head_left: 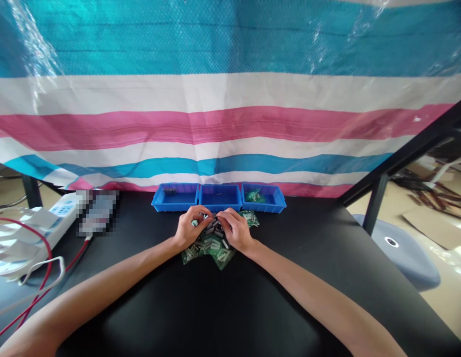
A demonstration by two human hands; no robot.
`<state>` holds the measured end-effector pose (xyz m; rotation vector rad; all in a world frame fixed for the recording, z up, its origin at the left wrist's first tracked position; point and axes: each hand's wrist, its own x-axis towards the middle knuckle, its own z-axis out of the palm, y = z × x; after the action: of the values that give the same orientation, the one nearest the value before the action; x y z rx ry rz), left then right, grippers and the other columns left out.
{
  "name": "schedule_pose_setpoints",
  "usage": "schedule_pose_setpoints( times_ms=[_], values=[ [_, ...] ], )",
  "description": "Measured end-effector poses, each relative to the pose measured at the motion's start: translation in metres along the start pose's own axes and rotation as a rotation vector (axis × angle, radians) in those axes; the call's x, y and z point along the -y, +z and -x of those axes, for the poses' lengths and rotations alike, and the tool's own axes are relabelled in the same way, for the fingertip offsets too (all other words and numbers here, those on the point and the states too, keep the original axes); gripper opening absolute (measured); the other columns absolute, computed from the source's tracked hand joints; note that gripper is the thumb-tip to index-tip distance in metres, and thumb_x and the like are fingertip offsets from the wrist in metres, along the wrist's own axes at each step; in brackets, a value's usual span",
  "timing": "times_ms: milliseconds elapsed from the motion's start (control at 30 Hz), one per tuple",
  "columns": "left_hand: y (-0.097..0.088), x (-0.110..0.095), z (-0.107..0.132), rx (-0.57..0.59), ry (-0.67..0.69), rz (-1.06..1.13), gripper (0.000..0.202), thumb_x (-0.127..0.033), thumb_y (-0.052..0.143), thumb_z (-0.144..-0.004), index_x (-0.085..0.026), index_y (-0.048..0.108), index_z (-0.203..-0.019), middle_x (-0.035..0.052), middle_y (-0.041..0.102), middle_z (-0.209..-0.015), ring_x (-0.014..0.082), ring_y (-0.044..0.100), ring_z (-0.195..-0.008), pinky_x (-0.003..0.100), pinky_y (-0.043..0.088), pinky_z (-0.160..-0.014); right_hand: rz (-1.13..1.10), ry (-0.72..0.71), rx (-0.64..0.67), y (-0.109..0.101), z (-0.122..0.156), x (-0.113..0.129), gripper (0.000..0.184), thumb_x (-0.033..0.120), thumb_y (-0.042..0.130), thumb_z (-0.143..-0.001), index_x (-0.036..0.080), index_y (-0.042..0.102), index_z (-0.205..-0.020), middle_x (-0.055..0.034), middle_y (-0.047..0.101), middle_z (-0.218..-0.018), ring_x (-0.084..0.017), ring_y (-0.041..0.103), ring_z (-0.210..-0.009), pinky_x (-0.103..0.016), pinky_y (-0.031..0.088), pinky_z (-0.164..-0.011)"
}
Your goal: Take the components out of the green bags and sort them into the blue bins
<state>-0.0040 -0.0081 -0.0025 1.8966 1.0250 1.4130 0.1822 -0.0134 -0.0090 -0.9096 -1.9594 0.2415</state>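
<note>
A heap of small green circuit boards (pixel 210 248) mixed with dark cylindrical parts lies on the black table (pixel 230 307), just in front of three blue bins. My left hand (pixel 190 228) and my right hand (pixel 236 229) meet over the top of the heap, fingers curled and pinched together on some small part I cannot make out. The left blue bin (pixel 175 197) holds a few dark parts. Almost nothing shows in the middle blue bin (pixel 220 197). Green boards lie in the right blue bin (pixel 263 197).
A white power strip (pixel 65 210) and red and white cables (pixel 44 263) lie at the table's left edge. A striped tarp (pixel 230 99) hangs behind the bins. A grey stool (pixel 397 248) stands off the table's right side, beside a black frame leg (pixel 372 208).
</note>
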Motion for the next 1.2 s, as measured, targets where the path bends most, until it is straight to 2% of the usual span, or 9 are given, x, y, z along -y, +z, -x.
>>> schedule_pose_setpoints(
  times_ms=[567, 933, 1200],
  values=[
    [-0.0004, -0.0021, -0.0011, -0.024, 0.032, -0.079, 0.020, -0.030, 0.069, -0.082, -0.018, 0.058, -0.095, 0.0026, 0.071, -0.083, 0.0113, 0.065, -0.059, 0.022, 0.051, -0.055, -0.038, -0.038, 0.025, 0.0002, 0.0014, -0.0025, 0.020, 0.020, 0.044, -0.098, 0.020, 0.061, -0.108, -0.0060, 0.061, -0.089, -0.015, 0.062, -0.078, -0.024, 0.051, -0.068],
    [0.0001, -0.0003, 0.0009, -0.015, 0.029, -0.059, 0.020, -0.027, 0.070, -0.082, -0.019, 0.059, -0.096, 0.0023, 0.071, -0.083, 0.0122, 0.067, -0.062, 0.021, 0.052, -0.055, -0.066, -0.066, 0.040, -0.0008, 0.0016, -0.0041, 0.023, 0.018, 0.041, -0.098, 0.021, 0.061, -0.108, -0.0058, 0.060, -0.087, -0.015, 0.061, -0.076, -0.024, 0.051, -0.067],
    [-0.0005, -0.0001, 0.0008, 0.014, 0.024, -0.031, 0.022, -0.028, 0.070, -0.082, -0.019, 0.058, -0.098, 0.0023, 0.071, -0.084, 0.0106, 0.063, -0.056, 0.022, 0.051, -0.053, -0.070, -0.079, 0.031, -0.0006, 0.0022, -0.0054, 0.023, 0.017, 0.040, -0.098, 0.021, 0.062, -0.105, -0.0058, 0.060, -0.087, -0.015, 0.061, -0.076, -0.024, 0.051, -0.067]
  ],
)
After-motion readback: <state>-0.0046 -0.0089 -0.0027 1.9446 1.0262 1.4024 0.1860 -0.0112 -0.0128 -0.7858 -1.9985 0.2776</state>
